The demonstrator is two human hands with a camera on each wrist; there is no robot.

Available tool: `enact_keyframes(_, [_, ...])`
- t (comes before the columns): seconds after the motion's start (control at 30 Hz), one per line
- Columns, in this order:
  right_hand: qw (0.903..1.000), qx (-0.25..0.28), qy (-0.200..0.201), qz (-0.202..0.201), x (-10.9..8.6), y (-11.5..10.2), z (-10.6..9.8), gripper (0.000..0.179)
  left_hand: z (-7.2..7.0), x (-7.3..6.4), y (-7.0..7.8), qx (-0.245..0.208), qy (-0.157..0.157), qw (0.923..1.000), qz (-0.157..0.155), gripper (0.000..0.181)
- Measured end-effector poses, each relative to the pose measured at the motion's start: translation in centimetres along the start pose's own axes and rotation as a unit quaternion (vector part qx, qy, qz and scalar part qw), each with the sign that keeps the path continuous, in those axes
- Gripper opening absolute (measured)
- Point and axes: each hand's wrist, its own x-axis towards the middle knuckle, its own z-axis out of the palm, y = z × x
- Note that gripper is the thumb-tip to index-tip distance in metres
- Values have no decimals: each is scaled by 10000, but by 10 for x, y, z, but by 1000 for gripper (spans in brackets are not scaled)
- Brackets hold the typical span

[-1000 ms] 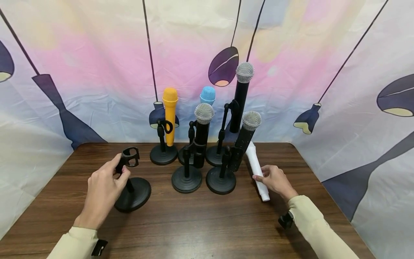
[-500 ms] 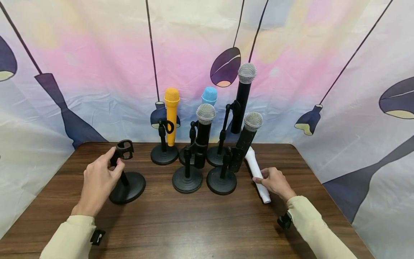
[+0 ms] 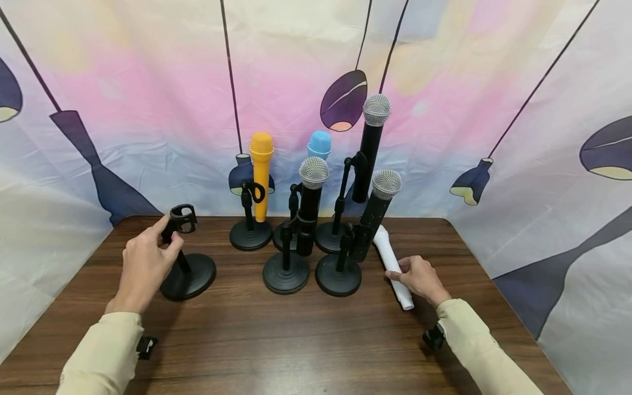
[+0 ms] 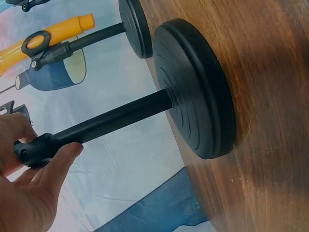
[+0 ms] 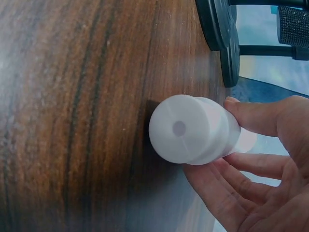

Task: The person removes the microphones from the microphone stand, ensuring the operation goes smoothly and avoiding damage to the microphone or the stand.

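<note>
My left hand [image 3: 140,266] pinches the upper part of a black desktop microphone stand [image 3: 192,277] at the left of the table. Its ring clip [image 3: 184,218] sticks up past my fingers and holds no microphone. In the left wrist view, thumb and fingers sit just below the clip joint, and the round base is close over the wood. On the right, my right hand [image 3: 419,278] grips a white microphone [image 3: 388,258] around its lower body. This microphone lies along the table, its end cap [image 5: 178,128] facing the right wrist camera.
In the middle stand several stands with microphones: a yellow one [image 3: 261,164], a blue one [image 3: 319,144] partly hidden, and black ones with silver heads, such as the tall one [image 3: 370,148]. A printed cloth [image 3: 173,109] hangs behind the brown table [image 3: 296,351].
My left hand has carried the stand back and to the left, toward the table's far left corner. The right hand and the white microphone have stayed almost in place.
</note>
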Motion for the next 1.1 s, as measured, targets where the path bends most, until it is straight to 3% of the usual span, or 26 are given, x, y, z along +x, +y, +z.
enact_keyframes(0.2, [9999,-160,-24,-47,-2,0,0,52,-9,-5,2,20,-359,9993,-71,53])
enact_keyframes(0.27, [9995,-288,34,-99,-3,-1,-2,54,-12,-9,4,25,-349,9994,-45,57])
enact_keyframes(0.37, [9986,-443,219,-205,-6,-3,-5,56,-15,-14,10,-10,32,9999,124,58])
enact_keyframes(0.5, [9970,-441,563,-287,-13,-9,-12,53,-21,-15,25,-169,841,9950,509,47])
enact_keyframes(0.67, [9937,-363,947,-474,-22,-17,-20,48,-23,-11,59,-708,1660,9750,1297,34])
enact_keyframes(0.77, [9914,-276,1072,-699,-27,-23,-21,45,-19,-9,81,-1140,1851,9603,1751,35])
enact_keyframes(0.87, [9881,-231,1176,-967,-32,-29,-18,42,-13,-9,96,-1423,1628,9573,1920,34])
enact_keyframes(0.93, [9855,-217,1240,-1139,-34,-34,-15,42,-7,-11,103,-1506,1273,9633,1821,33])
enact_keyframes(1.1, [9811,-127,1317,-1412,-40,-47,-4,40,11,-11,110,-1593,102,9817,1037,40])
